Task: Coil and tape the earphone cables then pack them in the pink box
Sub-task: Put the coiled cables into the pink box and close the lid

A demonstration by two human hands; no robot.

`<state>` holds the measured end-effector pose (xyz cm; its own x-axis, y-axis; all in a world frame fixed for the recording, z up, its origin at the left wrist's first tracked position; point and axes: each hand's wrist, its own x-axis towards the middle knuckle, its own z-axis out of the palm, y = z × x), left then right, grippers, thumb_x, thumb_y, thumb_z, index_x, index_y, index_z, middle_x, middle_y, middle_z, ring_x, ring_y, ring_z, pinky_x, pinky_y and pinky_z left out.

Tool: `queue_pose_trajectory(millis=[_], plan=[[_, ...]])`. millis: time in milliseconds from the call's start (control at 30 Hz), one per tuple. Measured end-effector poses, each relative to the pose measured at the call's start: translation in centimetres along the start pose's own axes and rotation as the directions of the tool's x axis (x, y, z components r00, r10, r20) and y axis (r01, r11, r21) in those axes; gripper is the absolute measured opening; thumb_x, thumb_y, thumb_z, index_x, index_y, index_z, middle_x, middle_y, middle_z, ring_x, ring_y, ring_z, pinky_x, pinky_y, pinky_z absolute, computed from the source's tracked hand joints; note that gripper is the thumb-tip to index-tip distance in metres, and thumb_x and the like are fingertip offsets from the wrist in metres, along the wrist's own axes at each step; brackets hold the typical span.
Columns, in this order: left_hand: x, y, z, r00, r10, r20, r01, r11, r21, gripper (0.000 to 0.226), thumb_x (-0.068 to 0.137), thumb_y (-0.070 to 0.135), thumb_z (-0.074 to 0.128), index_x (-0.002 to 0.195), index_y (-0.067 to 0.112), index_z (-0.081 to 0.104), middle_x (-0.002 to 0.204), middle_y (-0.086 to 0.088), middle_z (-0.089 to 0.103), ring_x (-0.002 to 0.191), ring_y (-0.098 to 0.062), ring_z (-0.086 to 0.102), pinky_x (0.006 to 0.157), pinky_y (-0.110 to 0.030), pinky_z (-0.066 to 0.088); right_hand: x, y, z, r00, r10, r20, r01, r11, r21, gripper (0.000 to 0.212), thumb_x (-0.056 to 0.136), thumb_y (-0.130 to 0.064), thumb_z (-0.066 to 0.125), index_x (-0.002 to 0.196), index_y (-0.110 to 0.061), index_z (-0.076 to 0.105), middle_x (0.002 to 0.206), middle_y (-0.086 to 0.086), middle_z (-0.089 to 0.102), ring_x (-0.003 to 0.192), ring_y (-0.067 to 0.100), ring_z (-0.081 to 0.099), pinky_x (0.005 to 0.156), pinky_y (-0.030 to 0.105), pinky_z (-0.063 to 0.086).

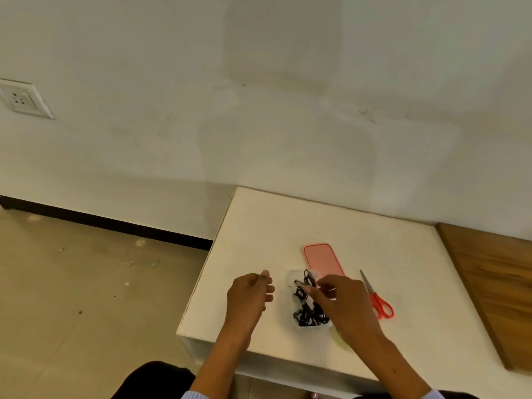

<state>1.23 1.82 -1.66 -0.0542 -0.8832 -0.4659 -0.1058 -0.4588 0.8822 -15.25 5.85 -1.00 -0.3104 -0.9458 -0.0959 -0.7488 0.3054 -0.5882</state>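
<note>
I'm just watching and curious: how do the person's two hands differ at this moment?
The right hand reaches over the clear box of black earphone cables, fingertips at the cables; the left hand hangs beside the box, touching nothing. The right hand's fingers point down into the box; the left hand's are loosely curled and empty. Whether the right hand actually pinches a cable is unclear. Both hover above the white table.

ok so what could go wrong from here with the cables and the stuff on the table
1. The black earphone cables lie bunched in the clear plastic box; pulling one with the right hand may drag others out tangled.
2. The left hand hovers off the box, so the unsteadied box could slide or tip.
3. The red-handled scissors lie close by the right wrist and could get knocked.
</note>
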Motion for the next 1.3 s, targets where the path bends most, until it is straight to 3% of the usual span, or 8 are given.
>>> queue_pose_trajectory(millis=[200,433,700,867,1000,1133,1233,1300], plan=[[0.3,0.0,1.8,1.0,0.013,0.02,-0.014,0.998,0.061,0.027,0.096,0.029,0.05,0.085,0.011,0.067,0.088,-0.004,0.071,0.082,-0.016,0.067,0.08,-0.032,0.051,1.3,1.1,-1.0,0.982,-0.032,-0.186,0.056,0.991,0.125,0.01,0.089,-0.021,0.063,0.081,-0.023,0.069,0.072,-0.018,0.064,0.07,-0.004,0.06,0.066,0.007,0.044],[0.7,-0.1,2.7,0.999,0.042,-0.008,-0.041,0.989,0.14,0.031,0.095,0.029,0.052,0.083,0.005,0.066,0.085,-0.003,0.07,0.081,-0.018,0.066,0.083,-0.038,0.052,7.4,4.7,1.7,0.986,0.135,-0.094,-0.147,0.979,-0.139,0.033,0.082,-0.042,0.067,0.104,-0.017,0.068,0.11,0.0,0.065,0.094,0.015,0.061,0.08,0.026,0.049],[1.5,-1.4,3.3,0.998,0.044,0.049,-0.059,0.927,0.371,0.025,0.081,0.021,0.072,0.099,0.009,0.061,0.076,-0.008,0.068,0.069,-0.019,0.068,0.074,-0.037,0.057,9.7,4.7,2.4,0.984,0.176,-0.029,-0.177,0.947,-0.269,0.045,0.07,-0.041,0.077,0.107,-0.019,0.063,0.115,0.004,0.059,0.107,0.021,0.053,0.084,0.028,0.044],[1.4,-1.6,2.9,1.0,-0.003,0.029,-0.007,0.945,0.327,0.009,0.083,0.006,0.065,0.083,0.004,0.057,0.065,-0.011,0.065,0.054,-0.02,0.066,0.071,-0.038,0.059,9.2,4.9,0.4,0.987,0.159,-0.008,-0.159,0.986,-0.043,0.041,0.068,-0.041,0.078,0.099,-0.018,0.064,0.111,0.001,0.058,0.094,0.011,0.048,0.074,0.023,0.037],[1.2,-2.3,1.8,0.993,-0.117,-0.002,0.117,0.987,0.107,0.009,0.082,0.001,0.066,0.077,-0.004,0.06,0.077,-0.023,0.067,0.056,-0.026,0.07,0.068,-0.037,0.06,7.4,4.0,-0.7,0.981,0.188,0.041,-0.191,0.931,0.313,0.022,0.076,-0.039,0.07,0.083,-0.02,0.064,0.096,-0.001,0.066,0.091,0.019,0.061,0.081,0.039,0.054],[-0.2,-2.4,1.6,0.939,-0.286,0.19,0.302,0.951,-0.06,0.025,0.083,0.008,0.07,0.093,-0.012,0.06,0.086,-0.03,0.068,0.069,-0.033,0.072,0.058,-0.031,0.059,4.5,3.2,-1.3,0.979,0.155,0.132,-0.202,0.815,0.543,0.011,0.091,-0.034,0.052,0.089,-0.027,0.061,0.098,0.002,0.064,0.09,0.021,0.065,0.083,0.041,0.056],[-1.0,-2.3,1.0,0.927,-0.314,0.207,0.271,0.938,0.215,0.042,0.077,0.026,0.077,0.097,-0.007,0.059,0.085,-0.022,0.071,0.07,-0.029,0.072,0.058,-0.033,0.058,3.0,3.0,-1.4,0.981,0.158,0.116,-0.196,0.739,0.645,0.013,0.096,-0.039,0.046,0.091,-0.035,0.057,0.097,-0.001,0.065,0.087,0.023,0.068,0.078,0.038,0.057],[-0.5,-2.6,0.2,0.984,-0.159,0.075,0.105,0.876,0.471,0.064,0.066,0.032,0.085,0.11,0.001,0.05,0.099,-0.016,0.066,0.081,-0.026,0.07,0.066,-0.034,0.058,2.5,2.9,-1.5,0.977,0.177,0.118,-0.21,0.707,0.676,0.014,0.096,-0.042,0.044,0.091,-0.033,0.054,0.09,-0.005,0.063,0.083,0.021,0.068,0.075,0.037,0.058]])
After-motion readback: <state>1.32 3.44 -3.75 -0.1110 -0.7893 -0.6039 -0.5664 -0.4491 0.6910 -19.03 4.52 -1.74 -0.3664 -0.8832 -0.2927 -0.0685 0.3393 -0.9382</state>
